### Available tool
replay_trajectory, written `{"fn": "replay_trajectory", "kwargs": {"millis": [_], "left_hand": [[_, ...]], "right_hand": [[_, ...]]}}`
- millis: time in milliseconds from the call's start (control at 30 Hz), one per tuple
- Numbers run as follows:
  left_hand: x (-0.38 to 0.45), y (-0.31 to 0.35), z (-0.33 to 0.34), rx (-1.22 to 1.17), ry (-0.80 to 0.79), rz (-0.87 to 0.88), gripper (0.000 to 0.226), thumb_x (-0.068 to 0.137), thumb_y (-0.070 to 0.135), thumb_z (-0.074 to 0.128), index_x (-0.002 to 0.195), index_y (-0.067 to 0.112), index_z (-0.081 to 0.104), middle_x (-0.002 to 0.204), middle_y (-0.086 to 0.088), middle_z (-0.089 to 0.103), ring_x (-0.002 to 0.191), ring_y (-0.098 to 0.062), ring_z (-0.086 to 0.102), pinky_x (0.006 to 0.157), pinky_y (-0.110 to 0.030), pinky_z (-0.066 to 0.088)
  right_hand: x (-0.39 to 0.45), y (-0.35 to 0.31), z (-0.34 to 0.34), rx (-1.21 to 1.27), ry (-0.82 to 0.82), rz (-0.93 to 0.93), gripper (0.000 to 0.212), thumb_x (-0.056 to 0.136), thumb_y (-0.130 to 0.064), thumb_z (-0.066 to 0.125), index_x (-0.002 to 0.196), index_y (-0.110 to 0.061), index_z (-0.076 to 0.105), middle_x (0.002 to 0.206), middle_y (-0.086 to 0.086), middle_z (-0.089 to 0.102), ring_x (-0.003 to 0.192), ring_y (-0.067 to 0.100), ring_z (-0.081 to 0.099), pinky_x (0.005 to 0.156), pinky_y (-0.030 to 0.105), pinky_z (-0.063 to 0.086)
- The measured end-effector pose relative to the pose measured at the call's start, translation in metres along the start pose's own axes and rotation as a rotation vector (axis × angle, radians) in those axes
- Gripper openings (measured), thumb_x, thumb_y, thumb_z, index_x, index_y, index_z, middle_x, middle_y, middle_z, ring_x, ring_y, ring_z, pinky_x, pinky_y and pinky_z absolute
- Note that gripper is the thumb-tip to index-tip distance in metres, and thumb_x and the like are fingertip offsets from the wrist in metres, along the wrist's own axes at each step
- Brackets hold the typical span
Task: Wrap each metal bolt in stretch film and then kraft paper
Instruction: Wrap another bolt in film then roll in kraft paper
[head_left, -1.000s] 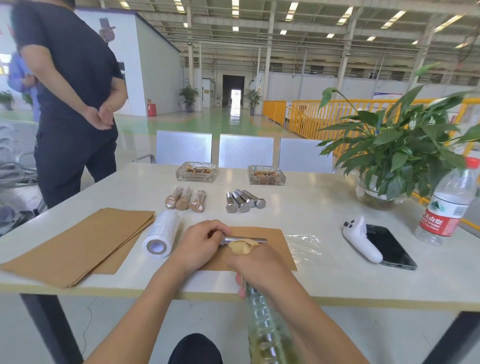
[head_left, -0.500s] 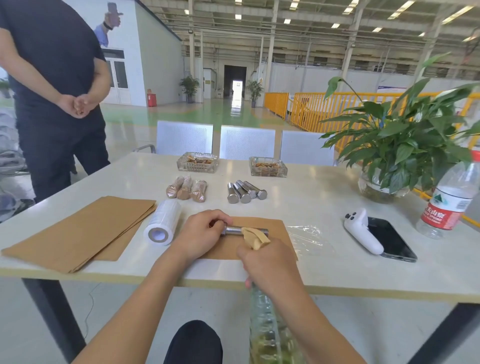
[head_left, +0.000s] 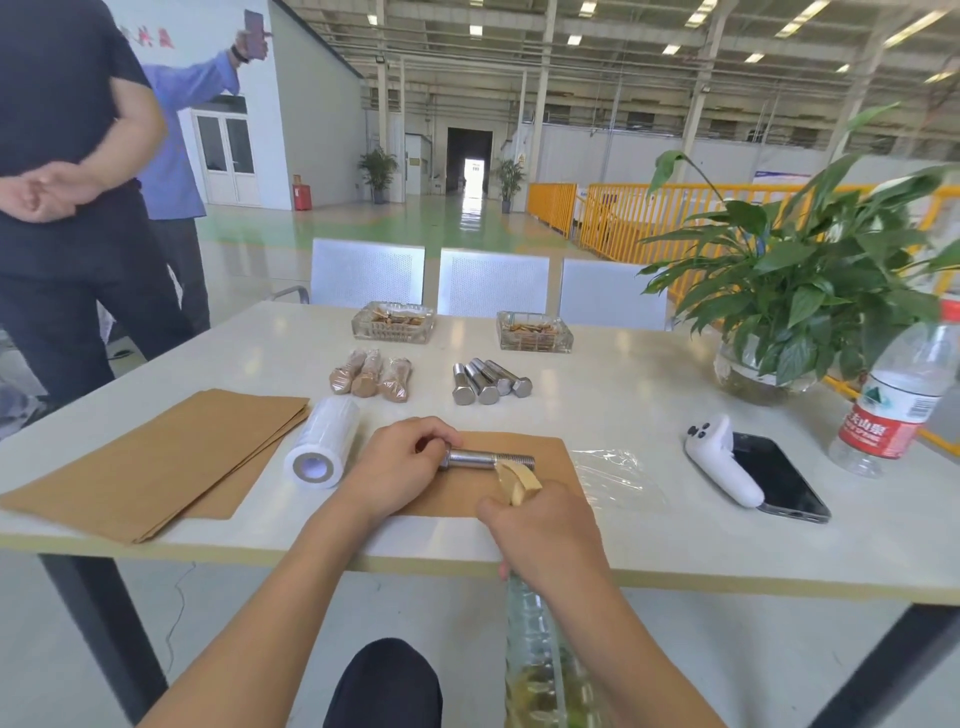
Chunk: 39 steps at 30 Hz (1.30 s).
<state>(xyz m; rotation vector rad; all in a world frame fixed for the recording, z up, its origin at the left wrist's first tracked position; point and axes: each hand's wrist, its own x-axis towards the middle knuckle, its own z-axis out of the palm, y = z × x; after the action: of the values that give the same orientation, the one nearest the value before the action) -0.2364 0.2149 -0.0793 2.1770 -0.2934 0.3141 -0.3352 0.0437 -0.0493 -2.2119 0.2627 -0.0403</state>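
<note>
A metal bolt (head_left: 488, 460) lies horizontally on a single kraft paper sheet (head_left: 545, 457) at the near edge of the table (head_left: 649, 415). The left hand (head_left: 400, 467) has its fingers curled round the head end of the bolt. The right hand (head_left: 540, 525) grips a clear spray bottle (head_left: 540, 660) holding yellowish liquid; its tan nozzle (head_left: 517, 478) points at the threaded end of the bolt, just beside it.

Just left of the left hand stands a roll of stretch film (head_left: 323, 441), and further left a stack of kraft sheets (head_left: 150, 457). Just right of the right hand lies a loose piece of clear film (head_left: 618, 470).

Beyond the hands lie three wrapped bolts (head_left: 371, 376) to the left and four bare bolts (head_left: 488, 382) to the right, with two glass trays (head_left: 392, 323) behind them.

Further right of the right hand a white controller (head_left: 724, 460) rests against a dark phone (head_left: 784, 483). Beyond these stand a water bottle (head_left: 898, 400) with a red label bearing Chinese characters, too small to read, and a potted plant (head_left: 789, 291)
</note>
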Motion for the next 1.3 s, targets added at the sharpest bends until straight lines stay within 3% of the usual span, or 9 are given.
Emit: {"fn": "replay_trajectory", "kwargs": {"millis": [167, 267, 400, 700, 800, 900, 1100, 1200, 1300], "left_hand": [[-0.001, 0.000, 0.000, 0.004, 0.000, 0.004, 0.030, 0.096, 0.009, 0.053, 0.093, 0.029, 0.074, 0.091, 0.010, 0.071, 0.084, 0.005, 0.057, 0.068, -0.007, 0.038], [0.000, 0.000, -0.001, 0.005, 0.002, 0.003, 0.030, 0.096, 0.009, 0.053, 0.093, 0.029, 0.074, 0.093, 0.011, 0.071, 0.087, 0.003, 0.057, 0.067, -0.006, 0.037], [0.000, 0.000, -0.001, 0.004, 0.004, -0.006, 0.030, 0.096, 0.010, 0.053, 0.092, 0.030, 0.074, 0.089, 0.011, 0.071, 0.079, 0.007, 0.056, 0.064, -0.008, 0.036], [0.000, 0.001, 0.000, -0.023, -0.005, -0.008, 0.030, 0.095, 0.007, 0.052, 0.094, 0.027, 0.075, 0.096, 0.005, 0.073, 0.090, -0.012, 0.062, 0.080, -0.021, 0.045], [-0.001, 0.000, -0.001, -0.024, -0.002, -0.010, 0.030, 0.095, 0.007, 0.052, 0.094, 0.026, 0.075, 0.097, 0.006, 0.073, 0.090, -0.010, 0.061, 0.075, -0.014, 0.043], [-0.001, 0.000, -0.001, -0.031, -0.002, -0.009, 0.029, 0.096, 0.008, 0.054, 0.093, 0.028, 0.075, 0.095, 0.007, 0.073, 0.087, -0.005, 0.060, 0.072, -0.010, 0.041], [0.000, -0.002, 0.000, -0.023, 0.001, -0.012, 0.030, 0.096, 0.010, 0.053, 0.092, 0.031, 0.075, 0.093, 0.009, 0.073, 0.085, -0.001, 0.059, 0.069, -0.009, 0.039], [0.000, -0.002, 0.000, -0.019, 0.006, -0.017, 0.029, 0.096, 0.011, 0.054, 0.092, 0.031, 0.075, 0.092, 0.011, 0.072, 0.081, 0.003, 0.057, 0.066, -0.008, 0.037], [0.000, -0.001, 0.000, -0.014, 0.001, -0.013, 0.029, 0.096, 0.010, 0.054, 0.092, 0.031, 0.075, 0.092, 0.010, 0.073, 0.082, 0.005, 0.058, 0.066, -0.007, 0.036]], "right_hand": [[0.001, 0.004, -0.006, 0.029, 0.061, 0.030, 0.021, 0.082, -0.040, 0.063, 0.086, -0.019, 0.062, 0.061, 0.003, 0.073, 0.076, 0.025, 0.071, 0.081, 0.043, 0.059], [-0.002, 0.004, -0.006, 0.003, 0.069, 0.018, 0.023, 0.079, -0.043, 0.062, 0.085, -0.021, 0.062, 0.080, 0.004, 0.074, 0.083, 0.030, 0.072, 0.084, 0.043, 0.059], [-0.005, 0.000, -0.001, -0.048, 0.014, 0.013, 0.024, 0.081, -0.043, 0.060, 0.085, -0.020, 0.062, 0.081, 0.006, 0.075, 0.084, 0.029, 0.071, 0.083, 0.042, 0.059], [-0.003, -0.015, 0.023, -0.039, -0.005, -0.048, 0.034, 0.086, -0.050, 0.056, 0.094, -0.018, 0.067, 0.089, 0.004, 0.072, 0.084, 0.029, 0.073, 0.082, 0.039, 0.060], [-0.002, -0.013, 0.021, -0.068, -0.033, -0.022, 0.029, 0.086, -0.046, 0.058, 0.085, -0.018, 0.064, 0.081, 0.004, 0.074, 0.077, 0.026, 0.074, 0.080, 0.039, 0.060], [-0.002, -0.008, 0.012, -0.066, 0.029, -0.005, 0.028, 0.084, -0.047, 0.060, 0.079, -0.020, 0.058, 0.090, 0.004, 0.073, 0.084, 0.030, 0.073, 0.083, 0.040, 0.059], [0.005, 0.002, -0.018, -0.114, 0.063, 0.052, 0.029, 0.076, -0.047, 0.060, 0.088, -0.020, 0.061, 0.087, 0.005, 0.075, 0.088, 0.027, 0.071, 0.084, 0.039, 0.058], [0.007, 0.005, -0.018, -0.077, 0.012, 0.061, 0.025, 0.078, -0.043, 0.062, 0.087, -0.019, 0.064, 0.072, 0.004, 0.075, 0.074, 0.023, 0.074, 0.078, 0.038, 0.060], [0.007, -0.002, -0.011, -0.003, -0.082, 0.078, 0.023, 0.080, -0.036, 0.065, 0.088, -0.015, 0.065, 0.061, 0.002, 0.073, 0.050, 0.013, 0.070, 0.060, 0.027, 0.054]]}}
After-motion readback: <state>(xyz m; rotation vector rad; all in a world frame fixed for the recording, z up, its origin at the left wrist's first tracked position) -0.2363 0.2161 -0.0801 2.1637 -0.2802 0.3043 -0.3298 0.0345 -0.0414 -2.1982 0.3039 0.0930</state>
